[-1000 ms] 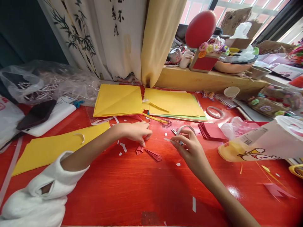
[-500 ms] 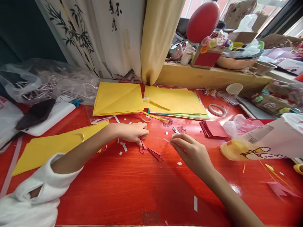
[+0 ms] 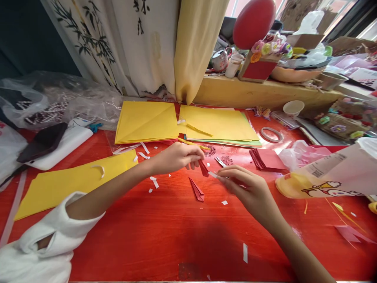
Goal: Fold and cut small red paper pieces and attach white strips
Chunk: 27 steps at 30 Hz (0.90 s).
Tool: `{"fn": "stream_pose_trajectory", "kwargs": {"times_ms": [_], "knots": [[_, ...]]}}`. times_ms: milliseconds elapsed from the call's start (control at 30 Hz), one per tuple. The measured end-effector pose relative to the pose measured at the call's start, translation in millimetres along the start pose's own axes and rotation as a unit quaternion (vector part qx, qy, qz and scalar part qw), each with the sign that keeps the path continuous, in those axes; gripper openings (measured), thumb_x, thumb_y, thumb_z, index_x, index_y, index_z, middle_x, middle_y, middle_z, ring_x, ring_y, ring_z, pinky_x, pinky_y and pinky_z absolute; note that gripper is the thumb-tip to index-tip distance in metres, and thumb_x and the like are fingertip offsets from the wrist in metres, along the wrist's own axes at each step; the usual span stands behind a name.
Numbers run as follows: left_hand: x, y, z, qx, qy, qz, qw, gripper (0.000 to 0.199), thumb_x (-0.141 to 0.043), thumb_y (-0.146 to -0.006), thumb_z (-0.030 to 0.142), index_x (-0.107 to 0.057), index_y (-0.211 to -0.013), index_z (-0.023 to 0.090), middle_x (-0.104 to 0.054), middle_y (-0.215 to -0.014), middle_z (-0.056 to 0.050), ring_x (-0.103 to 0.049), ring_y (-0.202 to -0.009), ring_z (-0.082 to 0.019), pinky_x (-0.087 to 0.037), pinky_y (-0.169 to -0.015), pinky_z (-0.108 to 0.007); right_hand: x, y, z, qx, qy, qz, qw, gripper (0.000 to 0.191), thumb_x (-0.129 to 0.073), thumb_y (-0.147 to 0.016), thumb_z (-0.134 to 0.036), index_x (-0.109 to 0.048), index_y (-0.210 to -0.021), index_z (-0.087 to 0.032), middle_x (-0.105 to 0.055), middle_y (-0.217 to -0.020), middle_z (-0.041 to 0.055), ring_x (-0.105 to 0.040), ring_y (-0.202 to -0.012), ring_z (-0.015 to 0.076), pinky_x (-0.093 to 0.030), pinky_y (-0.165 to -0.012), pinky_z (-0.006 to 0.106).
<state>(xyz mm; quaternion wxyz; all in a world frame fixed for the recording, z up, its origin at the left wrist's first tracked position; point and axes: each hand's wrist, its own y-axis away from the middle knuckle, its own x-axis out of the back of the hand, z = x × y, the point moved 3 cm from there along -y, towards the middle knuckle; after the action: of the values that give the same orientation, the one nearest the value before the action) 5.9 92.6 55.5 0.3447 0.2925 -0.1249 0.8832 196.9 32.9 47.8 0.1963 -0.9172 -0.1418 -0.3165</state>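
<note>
My left hand (image 3: 183, 158) pinches a small folded red paper piece (image 3: 204, 168) above the red table. Just to its right, my right hand (image 3: 244, 181) holds a short whitish strip (image 3: 212, 174) between thumb and fingers, its tip at the lower end of the red piece. Below them a second folded red paper piece (image 3: 196, 190) lies on the table, touched by neither hand. Small scissors (image 3: 220, 161) rest behind my right hand, with their handles partly hidden.
Yellow paper stacks (image 3: 147, 122) lie at the back and more yellow sheets (image 3: 73, 181) at the left. A tape roll (image 3: 271, 135), red squares (image 3: 267, 160) and a large cup (image 3: 321, 173) are on the right. White scraps (image 3: 245, 252) dot the red table (image 3: 141, 243).
My left hand has lifted one red folded piece off the table and moved right with it. The strip in my right hand now meets that piece. The other folded piece has turned slightly.
</note>
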Motion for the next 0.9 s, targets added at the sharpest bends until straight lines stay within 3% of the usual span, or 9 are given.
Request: {"fn": "stream_pose_trajectory", "kwargs": {"times_ms": [133, 267, 900], "knots": [[-12.2, 0.2, 11.2, -0.017, 0.011, 0.069, 0.997, 0.023, -0.039, -0.09, 0.021, -0.059, -0.099, 0.011, -0.065, -0.084, -0.005, -0.06, -0.076, -0.01, -0.048, -0.073, -0.023, 10.2, 2.2, -2.1, -0.124, -0.083, 0.024, 0.989, 0.018, -0.055, -0.084, -0.034, -0.065, -0.082, -0.019, -0.059, -0.065, 0.0014, -0.049, -0.053, 0.01, -0.044, -0.048, 0.022], [-23.4, 3.0, 21.3, -0.027, 0.035, 0.08, 0.996, 0.024, -0.037, -0.091, 0.019, -0.057, -0.103, 0.013, -0.066, -0.091, -0.005, -0.06, -0.085, -0.011, -0.048, -0.08, -0.024, 12.8, 4.6, -2.4, -0.179, -0.124, 0.033, 0.975, 0.018, -0.059, -0.081, -0.036, -0.066, -0.08, -0.019, -0.06, -0.063, -0.0005, -0.046, -0.048, 0.0071, -0.042, -0.045, 0.019], [-35.9, 3.0, 19.3, -0.03, 0.123, 0.025, 0.992, 0.026, -0.04, -0.091, 0.024, -0.056, -0.11, 0.017, -0.065, -0.103, -0.005, -0.059, -0.098, -0.014, -0.045, -0.09, -0.029, 11.4, 4.3, -1.9, -0.175, -0.115, 0.02, 0.978, 0.02, -0.058, -0.081, -0.036, -0.066, -0.082, -0.018, -0.063, -0.066, 0.0019, -0.044, -0.044, 0.0067, -0.04, -0.043, 0.02]]}}
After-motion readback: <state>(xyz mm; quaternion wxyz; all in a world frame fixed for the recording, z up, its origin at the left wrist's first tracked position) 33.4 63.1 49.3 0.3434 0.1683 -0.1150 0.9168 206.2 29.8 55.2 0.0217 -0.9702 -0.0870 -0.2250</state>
